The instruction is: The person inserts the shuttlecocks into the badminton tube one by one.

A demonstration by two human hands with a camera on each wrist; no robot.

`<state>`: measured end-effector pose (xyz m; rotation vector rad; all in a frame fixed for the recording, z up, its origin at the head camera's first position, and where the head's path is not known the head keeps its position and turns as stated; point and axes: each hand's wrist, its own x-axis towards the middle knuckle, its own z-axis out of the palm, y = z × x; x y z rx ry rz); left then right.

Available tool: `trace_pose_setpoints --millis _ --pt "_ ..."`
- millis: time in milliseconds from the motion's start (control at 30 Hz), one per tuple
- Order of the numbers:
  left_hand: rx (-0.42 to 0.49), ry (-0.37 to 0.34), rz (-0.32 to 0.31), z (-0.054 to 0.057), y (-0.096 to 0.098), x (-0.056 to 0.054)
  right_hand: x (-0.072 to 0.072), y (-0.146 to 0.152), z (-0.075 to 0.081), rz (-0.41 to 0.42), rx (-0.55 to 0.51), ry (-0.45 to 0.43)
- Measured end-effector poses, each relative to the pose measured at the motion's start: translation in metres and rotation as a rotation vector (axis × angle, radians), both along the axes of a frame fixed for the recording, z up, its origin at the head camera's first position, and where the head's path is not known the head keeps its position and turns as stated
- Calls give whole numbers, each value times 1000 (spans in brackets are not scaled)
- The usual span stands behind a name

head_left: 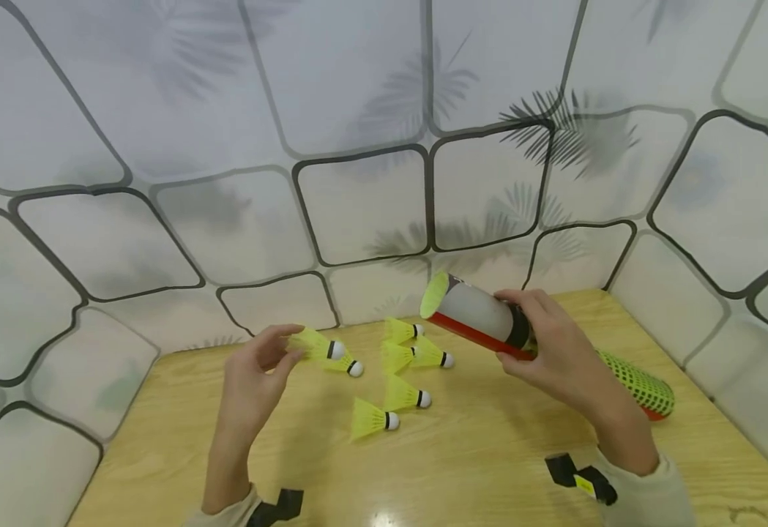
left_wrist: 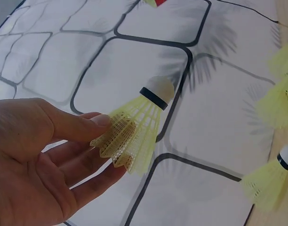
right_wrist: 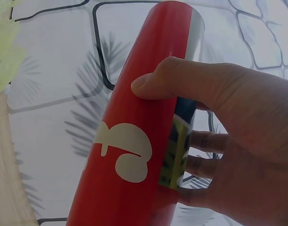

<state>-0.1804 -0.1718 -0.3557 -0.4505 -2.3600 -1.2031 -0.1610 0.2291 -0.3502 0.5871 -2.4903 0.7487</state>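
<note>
My left hand (head_left: 258,373) pinches a yellow shuttlecock (left_wrist: 134,127) by its skirt, thumb on one side and fingers on the other. The white cork of this shuttlecock points up and away from the palm in the left wrist view. On the right, my right hand (head_left: 551,351) grips a shuttlecock tube (right_wrist: 130,141), red with white lettering in the right wrist view. The tube is tilted, its yellow-green end (head_left: 433,295) raised towards the left. Past the hand, its green dotted end (head_left: 647,388) shows lower down, over the table.
Several yellow shuttlecocks lie on the wooden table (head_left: 463,468) between the hands, among them a front one (head_left: 370,420) and one close behind the left hand's shuttlecock (head_left: 354,367). A patterned wall covering (head_left: 370,212) rises at the table's back and sides.
</note>
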Motion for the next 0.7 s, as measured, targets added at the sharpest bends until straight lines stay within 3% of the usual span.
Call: trace_pose_setpoints --millis 133,300,467,700 --pt "29 45 0 10 10 2 1 -2 0 -1 9 -8" --pt "115 99 -53 19 21 2 2 -5 -1 -6 16 -19" --pt "258 152 -95 17 36 2 1 -10 -2 24 29 -23" --pt "322 198 -139 5 59 -1 0 -16 -3 43 33 -15"
